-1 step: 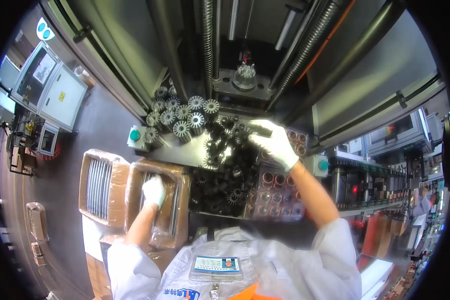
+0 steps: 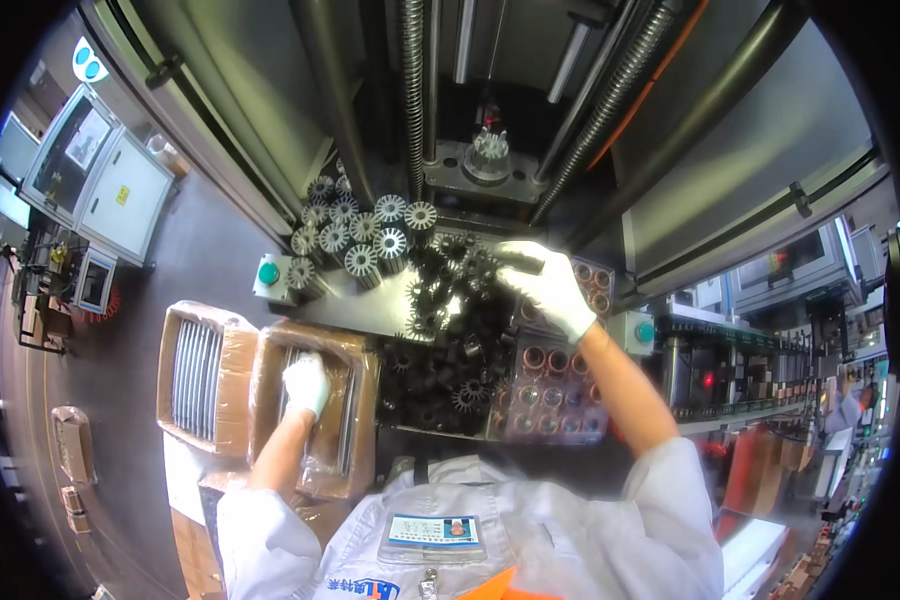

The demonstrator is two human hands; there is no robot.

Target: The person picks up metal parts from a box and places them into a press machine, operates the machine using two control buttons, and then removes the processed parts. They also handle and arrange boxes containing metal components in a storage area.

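Observation:
My left hand (image 2: pixel 306 384), in a white glove, is closed inside a plastic-lined cardboard box (image 2: pixel 368 400) that holds long metal rods (image 2: pixel 350 420). Whatever its fingers grip is hidden. My right hand (image 2: pixel 552 288), also gloved, has thumb and forefinger curved around the edge of a black toothed part (image 2: pixel 481 263), over a heap of similar black parts (image 2: pixel 470 345). Left of that heap, several slotted metal cores (image 2: pixel 362 260) stand upright on a metal plate (image 2: pixel 365 308).
A second box of rods (image 2: pixel 198 375) stands at the left. Clear trays with copper-coloured rings (image 2: pixel 550 400) lie at the right. Ahead is a machine fixture (image 2: pixel 487 160) between vertical posts. Green buttons (image 2: pixel 269 272) flank the plate.

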